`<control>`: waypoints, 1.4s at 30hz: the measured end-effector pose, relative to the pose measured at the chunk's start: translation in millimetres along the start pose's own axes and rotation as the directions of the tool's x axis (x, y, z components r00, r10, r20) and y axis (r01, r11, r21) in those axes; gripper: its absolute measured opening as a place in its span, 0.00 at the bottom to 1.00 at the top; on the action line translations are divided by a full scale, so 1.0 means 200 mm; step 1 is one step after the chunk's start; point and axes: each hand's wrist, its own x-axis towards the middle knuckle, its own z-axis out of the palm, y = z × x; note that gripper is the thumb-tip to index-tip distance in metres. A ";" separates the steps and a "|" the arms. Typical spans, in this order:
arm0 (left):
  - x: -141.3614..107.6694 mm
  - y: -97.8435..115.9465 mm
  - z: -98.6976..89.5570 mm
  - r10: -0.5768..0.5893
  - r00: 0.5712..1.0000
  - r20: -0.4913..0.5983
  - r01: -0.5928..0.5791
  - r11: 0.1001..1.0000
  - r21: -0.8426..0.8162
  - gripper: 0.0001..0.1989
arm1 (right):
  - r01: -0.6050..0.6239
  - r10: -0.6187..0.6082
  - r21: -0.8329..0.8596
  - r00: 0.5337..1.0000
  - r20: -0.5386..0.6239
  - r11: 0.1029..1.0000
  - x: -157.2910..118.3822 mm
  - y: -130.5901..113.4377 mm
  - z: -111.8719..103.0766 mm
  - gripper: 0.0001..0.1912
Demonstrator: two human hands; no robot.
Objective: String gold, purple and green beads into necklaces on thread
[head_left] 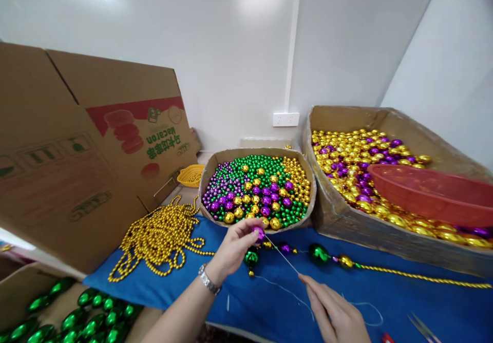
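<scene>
My left hand (235,248), with a metal watch on its wrist, pinches a shiny purple bead (259,235) between thumb and fingers. From that bead a thin straight strand (283,255), thread or needle I cannot tell, runs to the fingertips of my right hand (334,309), which are closed on its end. Just below the purple bead hangs a large green bead (251,256) with small gold beads. To the right, another green bead (319,253) and a gold bead (345,261) lie in line with a twisted gold bead strand (423,278). Loose white thread (287,296) trails on the blue cloth (215,302).
Ahead stands a carton (204,178) of mixed beads. A larger box (346,220) at right holds gold and purple beads and a red basket (431,189). Gold bead strands (165,235) are heaped at left by a tall cardboard box (96,178). Scissors-like metal tips (423,328) lie front right.
</scene>
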 end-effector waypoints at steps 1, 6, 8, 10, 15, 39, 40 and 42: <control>0.00 0.00 0.00 0.015 1.000 -0.003 -0.015 1.000 0.019 0.16 | 0.010 -0.010 -0.015 1.000 0.002 1.000 0.00 0.00 0.00 0.15; -0.02 0.01 -0.01 0.058 0.998 -0.004 -0.058 0.995 0.080 0.15 | 0.057 -0.057 -0.156 0.998 0.006 0.986 -0.02 0.02 -0.01 0.17; -0.02 0.00 -0.01 0.054 0.998 0.022 -0.056 0.991 0.126 0.15 | 0.078 -0.076 -0.218 0.997 0.019 0.973 -0.03 0.03 0.00 0.17; -0.03 -0.03 0.01 0.033 0.998 0.057 -0.041 0.987 0.157 0.16 | 0.084 -0.081 -0.254 0.996 0.023 0.964 -0.03 0.02 0.01 0.17; -0.04 -0.11 0.08 -0.015 1.000 -0.008 0.015 1.000 -0.007 0.18 | 0.005 -0.003 -0.051 0.999 0.040 0.999 -0.03 0.01 0.05 0.15; -0.07 -0.17 0.18 0.038 0.999 -0.004 -0.038 0.996 0.076 0.20 | -0.035 0.036 0.043 0.999 -0.029 0.998 -0.05 0.02 0.09 0.16; -0.08 -0.16 0.18 0.013 0.999 0.033 -0.016 0.997 0.073 0.21 | -0.037 0.038 0.054 0.999 -0.021 0.998 -0.05 0.02 0.09 0.16; -0.08 -0.14 0.18 -0.012 0.996 0.086 0.004 0.996 0.092 0.20 | -0.040 0.041 0.062 0.999 -0.014 0.997 -0.05 0.03 0.09 0.16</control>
